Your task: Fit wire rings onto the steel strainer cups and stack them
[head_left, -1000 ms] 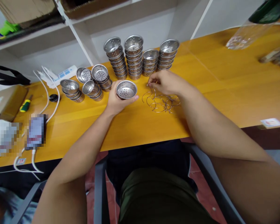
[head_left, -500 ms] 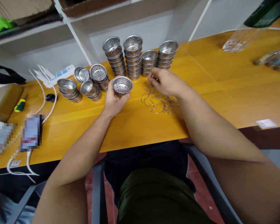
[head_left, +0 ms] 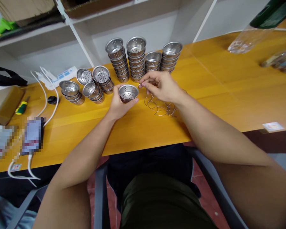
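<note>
My left hand point(head_left: 119, 103) is wrapped round a perforated metal cup point(head_left: 128, 92), its open mouth facing up towards me. Close to the cup's right rim, my right hand point(head_left: 158, 84) pinches a thin wire piece point(head_left: 139, 85), mostly hidden by the fingers. Below that hand a loose heap of curved wire handles point(head_left: 160, 106) lies on the table. Behind both hands stand tall stacks of the same cups point(head_left: 136, 58). More cups point(head_left: 92, 92) sit nested and partly tilted to the left of my left hand.
On the left of the wooden table point(head_left: 143, 133) are a phone point(head_left: 32, 135) with white cables, a power strip point(head_left: 62, 76), a black cap point(head_left: 51, 100) and a screwdriver point(head_left: 21, 107). A clear plastic bottle point(head_left: 245, 39) lies at the back right. White shelving point(head_left: 133, 22) borders the rear.
My right hand has moved left from above the wire heap to the cup's rim, with the wire in its fingers. My left hand has shifted the cup slightly right and nearer to me.
</note>
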The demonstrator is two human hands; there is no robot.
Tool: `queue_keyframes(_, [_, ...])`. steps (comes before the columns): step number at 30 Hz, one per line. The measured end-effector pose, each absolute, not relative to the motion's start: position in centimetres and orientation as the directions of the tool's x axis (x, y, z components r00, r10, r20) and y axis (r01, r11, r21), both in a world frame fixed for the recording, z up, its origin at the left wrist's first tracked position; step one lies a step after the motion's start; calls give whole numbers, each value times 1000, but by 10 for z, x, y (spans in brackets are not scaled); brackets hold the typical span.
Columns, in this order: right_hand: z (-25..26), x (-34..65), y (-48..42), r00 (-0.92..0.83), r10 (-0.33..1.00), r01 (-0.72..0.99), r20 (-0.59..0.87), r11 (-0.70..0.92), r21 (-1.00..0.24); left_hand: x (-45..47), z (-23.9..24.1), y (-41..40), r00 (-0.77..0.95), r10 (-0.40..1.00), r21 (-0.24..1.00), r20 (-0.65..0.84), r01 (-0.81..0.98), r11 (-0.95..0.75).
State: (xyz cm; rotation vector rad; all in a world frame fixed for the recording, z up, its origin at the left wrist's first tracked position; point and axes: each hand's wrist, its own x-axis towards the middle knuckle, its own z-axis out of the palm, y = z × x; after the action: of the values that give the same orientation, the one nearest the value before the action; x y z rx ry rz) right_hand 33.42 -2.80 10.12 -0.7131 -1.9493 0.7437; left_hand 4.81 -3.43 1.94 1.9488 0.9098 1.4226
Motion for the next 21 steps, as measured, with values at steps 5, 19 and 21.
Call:
queue_keyframes(5, [106,321,-40,-459,713,271,531,681,-680,51,21,-41,298,772,745,562,222,-628])
queue_keyframes(19, [105,306,-46,-422,784,369,456,608,-703,57,30,-53,379,738,713,558,234,-660])
queue_keyframes(21, [107,305,-48,-422,790,379,445,599,-705,58,31,-54,384,731,704,563,241,-668])
